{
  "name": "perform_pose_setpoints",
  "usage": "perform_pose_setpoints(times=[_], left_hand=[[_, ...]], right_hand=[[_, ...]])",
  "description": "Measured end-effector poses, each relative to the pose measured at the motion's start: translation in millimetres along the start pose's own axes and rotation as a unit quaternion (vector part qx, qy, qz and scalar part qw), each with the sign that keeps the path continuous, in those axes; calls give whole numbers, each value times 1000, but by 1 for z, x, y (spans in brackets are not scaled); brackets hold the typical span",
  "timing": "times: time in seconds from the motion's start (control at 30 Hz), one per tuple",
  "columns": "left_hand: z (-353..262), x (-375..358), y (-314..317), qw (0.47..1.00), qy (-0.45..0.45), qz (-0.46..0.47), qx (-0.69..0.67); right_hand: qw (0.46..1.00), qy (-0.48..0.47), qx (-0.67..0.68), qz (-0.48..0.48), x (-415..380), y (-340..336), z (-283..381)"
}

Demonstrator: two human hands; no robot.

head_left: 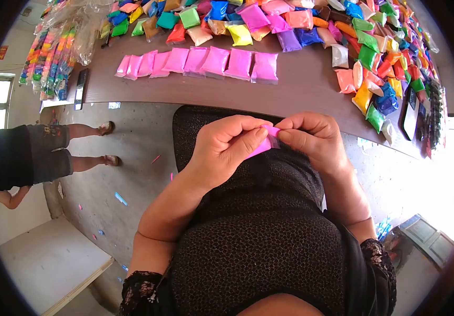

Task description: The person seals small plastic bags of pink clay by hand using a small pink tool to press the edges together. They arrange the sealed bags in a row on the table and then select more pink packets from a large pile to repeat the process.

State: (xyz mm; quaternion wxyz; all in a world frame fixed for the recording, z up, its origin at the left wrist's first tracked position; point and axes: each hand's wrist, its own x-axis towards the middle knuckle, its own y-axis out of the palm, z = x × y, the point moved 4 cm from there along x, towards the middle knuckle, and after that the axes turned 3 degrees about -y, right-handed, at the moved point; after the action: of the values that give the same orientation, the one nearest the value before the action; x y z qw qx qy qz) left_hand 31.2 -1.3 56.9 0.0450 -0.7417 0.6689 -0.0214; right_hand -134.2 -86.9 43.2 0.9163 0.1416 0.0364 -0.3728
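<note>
My left hand (224, 147) and my right hand (314, 138) meet above my lap, in front of the table edge. Between them is a small bright pink packet (260, 150) with a clear plastic margin, partly hidden by the left fingers. The left thumb and forefinger pinch its upper end. Right beside them, the right thumb and forefinger close on the same end. Beyond the hands, a row of several similar pink packets (216, 61) lies on the brown table (311, 73).
Piles of multicoloured packets (253, 17) cover the table's far side and right end. Phones lie at the left (81, 88) and right (410, 113). Bundled packets in clear plastic (53, 58) are at far left. A person (32, 155) stands left, near a pale board (53, 263).
</note>
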Motion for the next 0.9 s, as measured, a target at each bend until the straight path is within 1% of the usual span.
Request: perform_pose_setpoints(times=[0.13, 0.37, 0.43, 0.5, 0.57, 0.63, 0.77, 0.9], left_hand=[[-2, 2, 2, 1000, 2, 7, -7], [0, 5, 6, 999, 0, 30, -36], [0, 5, 7, 999, 1, 34, -41], [-1, 6, 7, 999, 15, 30, -20], [0, 6, 8, 999, 18, 28, -23], [0, 6, 8, 999, 20, 27, -25], [-2, 6, 8, 999, 18, 24, -31], [-4, 6, 8, 999, 18, 24, -38]], right_hand=[[998, 25, 50, -5, -1, -2, -2], [995, 29, 93, -35, 0, -9, -13], [990, 30, 137, -13, 0, -10, -17], [988, 27, 149, -11, 0, -10, -19], [987, 24, 161, -9, 0, -8, -21], [979, 16, 204, 3, 0, -6, -21], [973, 13, 232, -1, -1, -4, -27], [962, 3, 272, 19, 0, -1, -32]])
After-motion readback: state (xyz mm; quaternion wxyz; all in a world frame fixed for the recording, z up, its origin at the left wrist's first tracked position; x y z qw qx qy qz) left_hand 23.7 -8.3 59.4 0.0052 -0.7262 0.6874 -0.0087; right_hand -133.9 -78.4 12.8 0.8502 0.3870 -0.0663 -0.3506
